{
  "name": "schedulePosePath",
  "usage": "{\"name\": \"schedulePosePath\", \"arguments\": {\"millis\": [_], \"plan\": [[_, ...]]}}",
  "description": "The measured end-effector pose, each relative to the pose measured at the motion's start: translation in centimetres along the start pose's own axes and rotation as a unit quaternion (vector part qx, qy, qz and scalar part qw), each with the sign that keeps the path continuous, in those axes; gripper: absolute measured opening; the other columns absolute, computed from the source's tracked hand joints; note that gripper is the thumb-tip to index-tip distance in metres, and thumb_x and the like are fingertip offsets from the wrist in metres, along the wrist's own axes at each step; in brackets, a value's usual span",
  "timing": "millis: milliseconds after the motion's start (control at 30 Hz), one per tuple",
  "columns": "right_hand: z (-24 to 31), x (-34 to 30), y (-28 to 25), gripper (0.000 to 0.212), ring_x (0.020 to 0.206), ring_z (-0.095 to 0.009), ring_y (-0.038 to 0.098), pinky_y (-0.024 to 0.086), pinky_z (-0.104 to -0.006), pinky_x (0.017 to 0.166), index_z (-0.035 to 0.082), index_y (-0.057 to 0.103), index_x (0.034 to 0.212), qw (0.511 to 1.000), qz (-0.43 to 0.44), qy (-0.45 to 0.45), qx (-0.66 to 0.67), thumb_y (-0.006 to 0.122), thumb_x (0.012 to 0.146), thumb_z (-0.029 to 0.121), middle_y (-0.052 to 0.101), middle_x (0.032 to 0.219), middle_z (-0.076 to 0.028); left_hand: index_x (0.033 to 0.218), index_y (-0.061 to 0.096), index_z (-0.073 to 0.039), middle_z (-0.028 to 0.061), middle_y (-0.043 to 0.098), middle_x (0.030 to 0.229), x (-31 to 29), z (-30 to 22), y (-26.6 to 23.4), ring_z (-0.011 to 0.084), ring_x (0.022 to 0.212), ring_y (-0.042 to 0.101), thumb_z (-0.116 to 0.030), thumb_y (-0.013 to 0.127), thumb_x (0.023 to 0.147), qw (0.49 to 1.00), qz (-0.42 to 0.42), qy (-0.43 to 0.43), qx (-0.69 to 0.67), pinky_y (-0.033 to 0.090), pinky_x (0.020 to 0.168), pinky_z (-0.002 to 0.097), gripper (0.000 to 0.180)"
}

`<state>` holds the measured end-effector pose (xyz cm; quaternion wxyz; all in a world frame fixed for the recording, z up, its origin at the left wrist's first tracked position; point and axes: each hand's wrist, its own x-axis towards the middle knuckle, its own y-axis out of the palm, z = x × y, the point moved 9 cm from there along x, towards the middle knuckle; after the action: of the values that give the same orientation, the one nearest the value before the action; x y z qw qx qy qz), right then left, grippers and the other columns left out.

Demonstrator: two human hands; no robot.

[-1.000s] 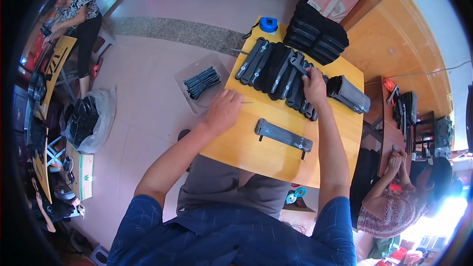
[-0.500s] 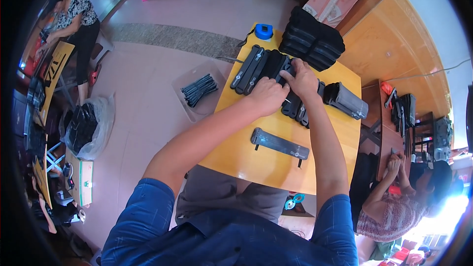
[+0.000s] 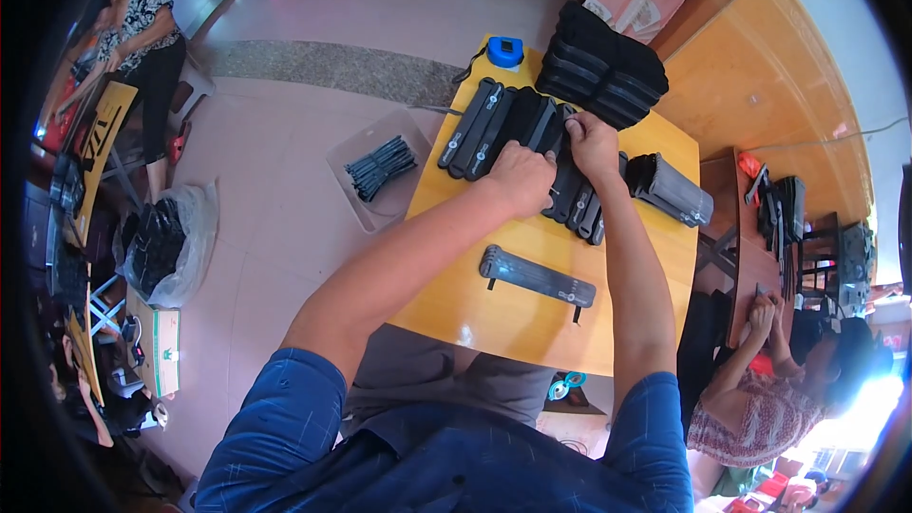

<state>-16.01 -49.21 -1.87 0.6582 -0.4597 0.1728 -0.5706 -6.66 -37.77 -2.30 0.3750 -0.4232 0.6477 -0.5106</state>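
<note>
A row of long flat black strips [image 3: 472, 123] with pale printed marks lies side by side across the yellow table [image 3: 446, 299]. My left hand [image 3: 522, 179] is closed over the middle of the row, a small thin pale tip showing by its fingers; what it holds is mostly hidden. At the far end of a strip [image 3: 564, 180], my right hand [image 3: 596, 145] pinches the edge with thumb and finger. Nearer to me, a single dark grey strip bundle [image 3: 538, 278] lies crosswise with two short black tabs sticking out.
Behind the row stands a tall stack of black pieces [image 3: 600, 66]. A blue tape-measure-like device [image 3: 505, 51] sits at the far left corner. To the right lies another strip bundle [image 3: 673, 190]. A clear bin [image 3: 347, 157] holds dark ties. Two co-workers sit at either side.
My right hand has shifted slightly and now pinches the strip's far end. The left hand stays nearly in place over the row.
</note>
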Motion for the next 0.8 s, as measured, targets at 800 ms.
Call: {"name": "schedulePosePath", "arguments": {"millis": [800], "plan": [[-3.8,-1.9,1.0,0.024,0.092,-0.036,0.073,0.055,-0.0422,0.084,0.004,0.073,0.106,0.98,-0.073,0.126,0.135,0.068,0.1,0.027,0.076,0.097,-0.02,0.137,0.067,-0.017,0.0152,0.077,0.107,4.7,3.3,-3.8,0.0355,0.104,0.073,-0.032,0.076,0.09,0.989,-0.105,-0.033,-0.095,0.058,0.089,0.0479,0.05]]}}
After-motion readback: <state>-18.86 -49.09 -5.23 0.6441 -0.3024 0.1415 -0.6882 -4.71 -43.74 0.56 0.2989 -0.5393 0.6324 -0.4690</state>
